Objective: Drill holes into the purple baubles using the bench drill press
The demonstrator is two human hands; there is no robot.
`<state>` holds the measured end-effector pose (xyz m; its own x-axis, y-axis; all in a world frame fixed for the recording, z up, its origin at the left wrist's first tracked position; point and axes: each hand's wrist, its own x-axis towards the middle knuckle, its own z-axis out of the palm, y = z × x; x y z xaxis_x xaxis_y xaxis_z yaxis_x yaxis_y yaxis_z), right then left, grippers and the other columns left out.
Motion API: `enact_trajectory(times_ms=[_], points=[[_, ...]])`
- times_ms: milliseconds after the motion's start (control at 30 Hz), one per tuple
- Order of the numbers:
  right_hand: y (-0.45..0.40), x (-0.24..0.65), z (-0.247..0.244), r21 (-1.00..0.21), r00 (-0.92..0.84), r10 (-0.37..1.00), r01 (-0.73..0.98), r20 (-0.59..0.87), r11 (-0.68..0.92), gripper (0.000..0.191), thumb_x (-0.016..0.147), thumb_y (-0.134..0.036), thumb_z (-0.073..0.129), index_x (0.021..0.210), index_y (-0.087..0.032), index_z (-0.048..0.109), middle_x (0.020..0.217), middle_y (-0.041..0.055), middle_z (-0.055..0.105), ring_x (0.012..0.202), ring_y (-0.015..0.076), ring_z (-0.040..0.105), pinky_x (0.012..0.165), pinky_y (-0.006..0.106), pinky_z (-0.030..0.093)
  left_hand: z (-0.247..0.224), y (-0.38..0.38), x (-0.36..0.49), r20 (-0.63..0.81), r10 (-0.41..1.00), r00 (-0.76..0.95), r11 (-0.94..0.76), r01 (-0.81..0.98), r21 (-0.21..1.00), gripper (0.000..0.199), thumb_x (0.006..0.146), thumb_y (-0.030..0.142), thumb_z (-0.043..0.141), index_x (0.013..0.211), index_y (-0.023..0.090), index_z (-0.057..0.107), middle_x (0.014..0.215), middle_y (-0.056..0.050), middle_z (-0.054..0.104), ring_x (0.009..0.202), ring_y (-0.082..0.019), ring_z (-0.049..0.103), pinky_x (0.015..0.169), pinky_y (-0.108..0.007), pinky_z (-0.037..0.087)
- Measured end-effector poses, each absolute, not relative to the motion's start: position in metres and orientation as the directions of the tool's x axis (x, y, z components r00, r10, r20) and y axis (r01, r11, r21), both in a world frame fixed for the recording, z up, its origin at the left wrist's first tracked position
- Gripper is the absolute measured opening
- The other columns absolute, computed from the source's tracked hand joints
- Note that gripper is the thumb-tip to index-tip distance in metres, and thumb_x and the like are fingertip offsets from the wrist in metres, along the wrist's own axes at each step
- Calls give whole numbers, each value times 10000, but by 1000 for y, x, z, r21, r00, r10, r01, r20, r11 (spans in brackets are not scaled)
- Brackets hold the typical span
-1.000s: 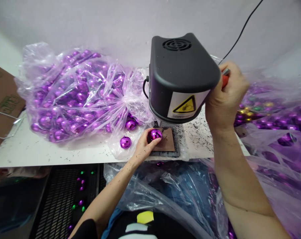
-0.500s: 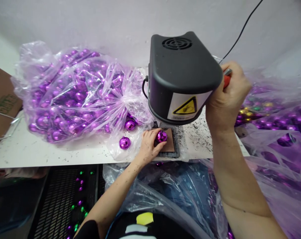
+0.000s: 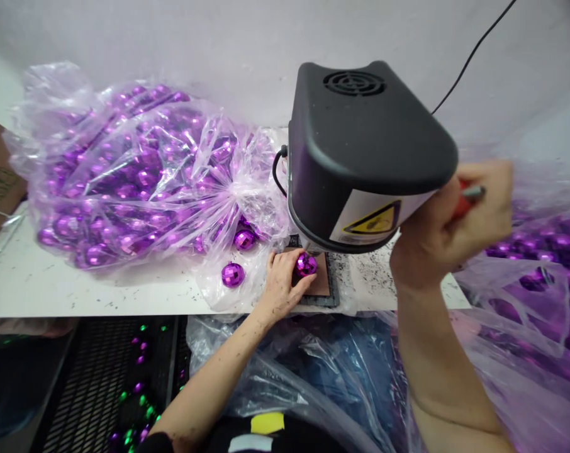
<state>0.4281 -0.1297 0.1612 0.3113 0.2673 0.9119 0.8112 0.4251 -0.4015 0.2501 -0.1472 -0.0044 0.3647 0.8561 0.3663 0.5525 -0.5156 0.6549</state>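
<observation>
My left hand (image 3: 282,284) is closed round a shiny purple disco-ball bauble (image 3: 306,265), thumb and fingers at its sides. The bauble rests on a brown pad (image 3: 320,282) over a dark base, below the front of a black bench machine (image 3: 370,145) that has a vent and a yellow warning label. What lies under the machine's head is mostly hidden. My right hand (image 3: 459,220), slightly blurred, grips a red lever handle (image 3: 465,200) with a metal end at the machine's right side. Two loose purple baubles, a nearer one (image 3: 233,274) and a farther one (image 3: 244,239), lie left of my left hand.
A clear plastic bag (image 3: 138,182) full of purple baubles fills the left of the white table (image 3: 11,289). Dark specks litter the tabletop. More bagged purple baubles (image 3: 549,229) are at right. Below left stands a black mesh rack (image 3: 91,371) with small green and purple balls.
My right hand has pulled the red handle lower and nearer to me. The black machine appears larger and farther right. My left hand still holds the bauble on the pad.
</observation>
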Motion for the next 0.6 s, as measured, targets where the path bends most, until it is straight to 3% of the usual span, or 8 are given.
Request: enact_trajectory(times_ms=[67,167,300,500,600], points=[[-139,427,148,-330,289,159,814,944,478,322,967,-382,487,773,-133,548,659,-20,457,570,6,426,561,195,313,-3,-147,250,351,859,374,-510,552,660,427,951,400,593,1325,213,503,1283,-114,629,1234,-261,540,1170,-496,284],[-153,428,129,-247,209,131,794,969,555,260,939,-382,521,808,-166,580,632,-9,474,594,70,531,575,249,392,-3,-148,249,339,863,375,-502,555,664,410,951,406,590,1308,215,524,1245,-109,641,1196,-266,549,1152,-496,302],[-168,431,114,-282,165,259,801,952,528,145,902,-333,538,884,-196,583,721,15,565,686,127,598,600,297,446,-2,-150,250,336,870,361,-490,565,664,401,955,409,584,1303,216,530,1204,-105,649,1164,-266,553,1123,-485,327],[-183,436,102,-315,160,351,836,923,449,126,880,-315,553,848,-195,573,786,20,618,756,117,603,650,282,468,0,-151,250,349,863,366,-503,552,665,417,960,398,580,1322,207,507,1223,-103,645,1166,-252,560,1098,-450,357],[-189,440,95,-425,191,487,794,853,434,140,867,-340,550,838,-206,577,790,30,601,785,133,588,652,286,472,0,-151,250,330,870,366,-489,562,667,421,962,399,576,1333,217,497,1231,-101,644,1177,-254,561,1098,-451,356]])
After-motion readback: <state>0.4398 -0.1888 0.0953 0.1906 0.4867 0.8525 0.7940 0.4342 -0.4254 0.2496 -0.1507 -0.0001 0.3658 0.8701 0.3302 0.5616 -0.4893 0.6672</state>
